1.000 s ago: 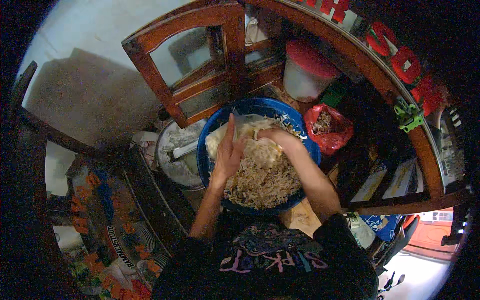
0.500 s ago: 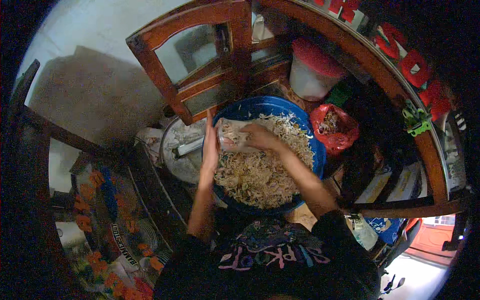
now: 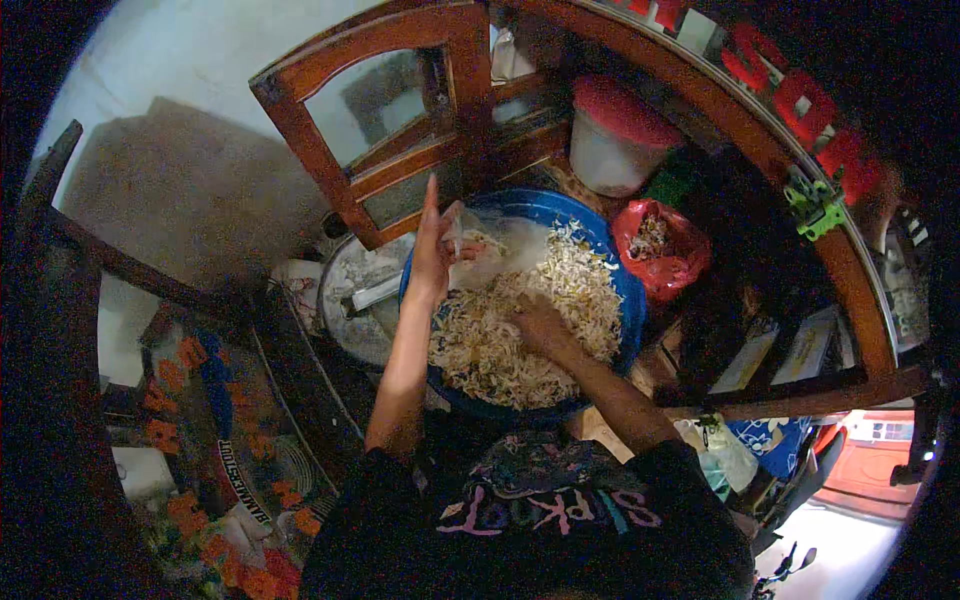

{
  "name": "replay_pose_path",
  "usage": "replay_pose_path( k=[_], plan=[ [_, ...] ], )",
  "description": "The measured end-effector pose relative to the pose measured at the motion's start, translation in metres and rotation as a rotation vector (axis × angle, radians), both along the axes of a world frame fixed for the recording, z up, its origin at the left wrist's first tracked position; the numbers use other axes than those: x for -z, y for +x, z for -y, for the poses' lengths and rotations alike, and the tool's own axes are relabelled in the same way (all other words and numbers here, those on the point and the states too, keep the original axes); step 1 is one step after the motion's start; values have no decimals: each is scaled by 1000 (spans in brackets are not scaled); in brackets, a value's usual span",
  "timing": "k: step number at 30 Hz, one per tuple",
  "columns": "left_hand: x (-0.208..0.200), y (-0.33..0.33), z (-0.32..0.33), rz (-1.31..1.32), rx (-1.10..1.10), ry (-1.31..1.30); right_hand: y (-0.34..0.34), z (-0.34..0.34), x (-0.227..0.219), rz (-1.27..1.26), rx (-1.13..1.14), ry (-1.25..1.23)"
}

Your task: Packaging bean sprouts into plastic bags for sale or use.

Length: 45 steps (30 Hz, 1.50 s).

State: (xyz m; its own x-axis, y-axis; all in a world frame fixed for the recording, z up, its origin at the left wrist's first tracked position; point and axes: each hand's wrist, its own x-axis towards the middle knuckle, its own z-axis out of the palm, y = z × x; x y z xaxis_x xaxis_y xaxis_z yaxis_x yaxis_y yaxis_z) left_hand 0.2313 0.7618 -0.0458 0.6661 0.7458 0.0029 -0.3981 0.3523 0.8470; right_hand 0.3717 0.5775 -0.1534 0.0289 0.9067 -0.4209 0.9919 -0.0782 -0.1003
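Note:
A wide blue tub (image 3: 632,335) holds a heap of pale, shredded, crinkled pieces (image 3: 500,365); I cannot make out exactly what food they are. My left hand (image 3: 430,262) is raised over the tub's left side, holding a clear plastic bag (image 3: 500,235) by its mouth. One finger points up, and other fingertips show through the plastic. Some pale stuff seems to lie inside the bag. My right hand (image 3: 545,328) reaches down into the middle of the heap, its fingertips buried among the shreds and hidden.
Left of the tub, a round pale surface (image 3: 350,335) bears a metal strip-like object (image 3: 378,294). A red plastic bag (image 3: 685,262) with scraps and a white bucket with a red lid (image 3: 610,155) stand to the right. A wooden framed door (image 3: 360,185) rises behind.
My right hand has left the plastic bag and moved down and right into the shreds. The bag's mouth now hangs wider beside my left hand, which has turned a little.

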Motion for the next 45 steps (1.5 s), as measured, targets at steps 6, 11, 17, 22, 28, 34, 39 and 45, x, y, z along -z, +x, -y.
replay_pose_path(
  k=[6, 11, 17, 22, 28, 34, 39, 45],
  plan=[
    [-11, 11, 20, -66, 87, 1, 45, 24, -42, -359, 413, 247],
    [-24, 18, 44, -118, 32, 141, 56, 38, -134, -888, 688, 183],
    [-64, 29, 78, -236, 60, 640, 77, -19, -143, -1322, 760, 168],
    [-79, 29, 90, -20, 96, 354, 52, -49, -118, -1479, 594, 202],
    [-35, 22, 87, -9, 52, 22, 97, -42, -94, -217, -38, 34],
    [-29, 34, 88, -13, 147, 110, 98, -38, -45, -180, 75, 248],
    [-31, 22, 85, -3, 181, 114, 81, -55, -63, 121, -189, -45],
    [-10, 8, 66, -145, 147, 115, 63, 25, -161, -520, 20, 565]
  ],
)
